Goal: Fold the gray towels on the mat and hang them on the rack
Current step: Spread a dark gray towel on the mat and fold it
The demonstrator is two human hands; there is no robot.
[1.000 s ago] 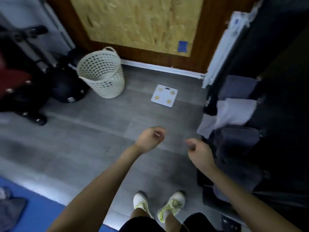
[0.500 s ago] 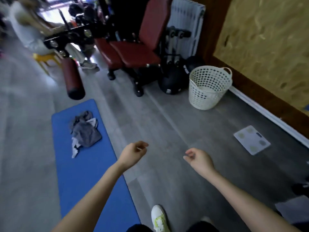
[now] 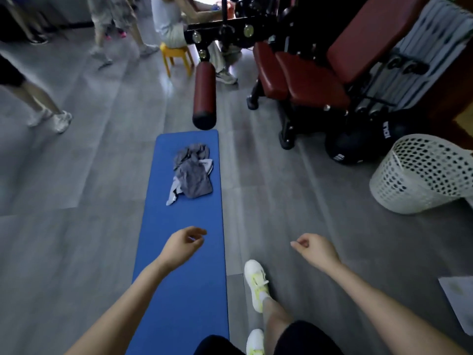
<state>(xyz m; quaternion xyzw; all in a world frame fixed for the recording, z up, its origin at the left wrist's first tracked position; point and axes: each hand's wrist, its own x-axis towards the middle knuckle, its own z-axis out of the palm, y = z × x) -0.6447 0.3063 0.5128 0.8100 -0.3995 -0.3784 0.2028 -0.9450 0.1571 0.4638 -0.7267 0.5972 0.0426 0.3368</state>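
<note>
Dim, flat indoor light, brightest at top centre near the yellow stool (image 3: 176,51), with faint sheen on the floor (image 3: 76,175). Sharpest mid-frame around the gray towels (image 3: 193,175); soft smear on the white basket (image 3: 419,175) and the far legs (image 3: 35,98). Strong wide-angle bending toward the edges.

Mat (image 3: 202,290): blue sheet, foam or rubber by the look, matt and smooth; gray towels (image 3: 193,175): soft cloth, crumpled, matt, with a paler gray-white piece at the near edge. Floor (image 3: 89,201): gray plank-pattern surface, smooth, faint sheen where light falls. Basket (image 3: 419,178): off-white perforated plastic, matt; bench pads (image 3: 312,80) and roller (image 3: 204,93): dark red vinyl-like padding, slight gloss, on a black frame (image 3: 285,124), apparently painted metal.
</note>
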